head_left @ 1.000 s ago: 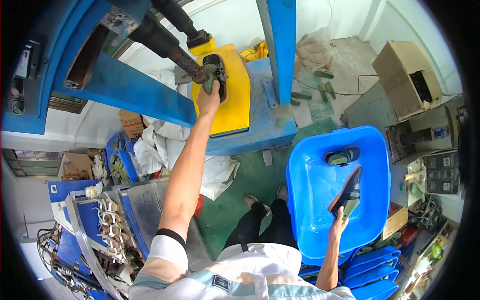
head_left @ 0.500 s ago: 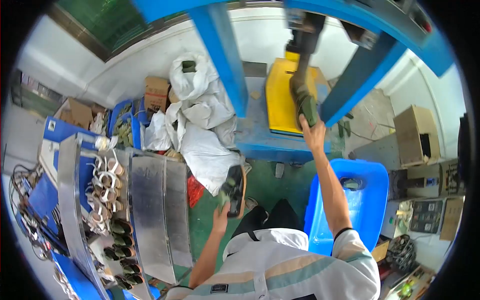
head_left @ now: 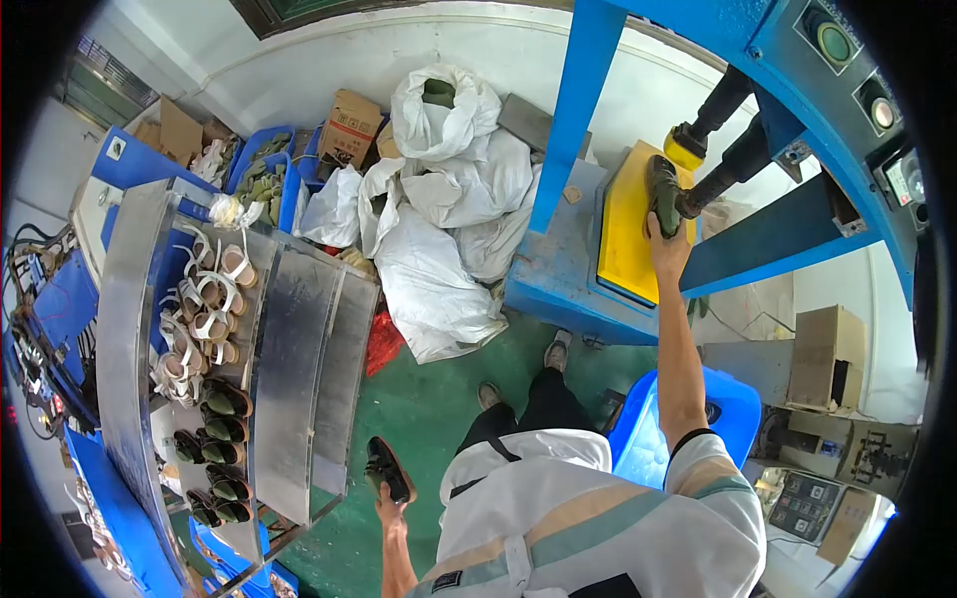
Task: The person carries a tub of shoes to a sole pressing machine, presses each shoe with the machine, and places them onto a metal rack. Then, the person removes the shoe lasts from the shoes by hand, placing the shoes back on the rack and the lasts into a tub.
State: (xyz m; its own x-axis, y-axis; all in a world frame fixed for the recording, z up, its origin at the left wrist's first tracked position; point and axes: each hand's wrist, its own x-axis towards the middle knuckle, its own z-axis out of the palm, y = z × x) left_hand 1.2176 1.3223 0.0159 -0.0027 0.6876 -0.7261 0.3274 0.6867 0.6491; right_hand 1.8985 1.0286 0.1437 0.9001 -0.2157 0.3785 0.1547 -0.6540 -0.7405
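Observation:
A dark shoe with a green last in it (head_left: 663, 195) lies on the yellow pad (head_left: 623, 244) of the blue press, beside the press's dark rods. My right hand (head_left: 669, 249) reaches up from the right and grips the near end of this shoe. Low in the view, left of my legs, my left hand (head_left: 392, 510) is closed on a second dark shoe (head_left: 387, 472) with a pale sole edge, held above the green floor.
A metal rack (head_left: 284, 374) at the left bears white sandals (head_left: 212, 299) and dark shoes (head_left: 227, 429). White sacks (head_left: 429, 279) lie left of the press. Partly behind my right arm is a blue tub (head_left: 733, 409). Blue bins (head_left: 284, 189) and a carton (head_left: 349, 125) stand farther back.
The view has swung left toward the rack. My left hand, earlier on the shoe at the press, now carries a shoe toward the rack. My right hand has gone from the tub to the shoe at the press.

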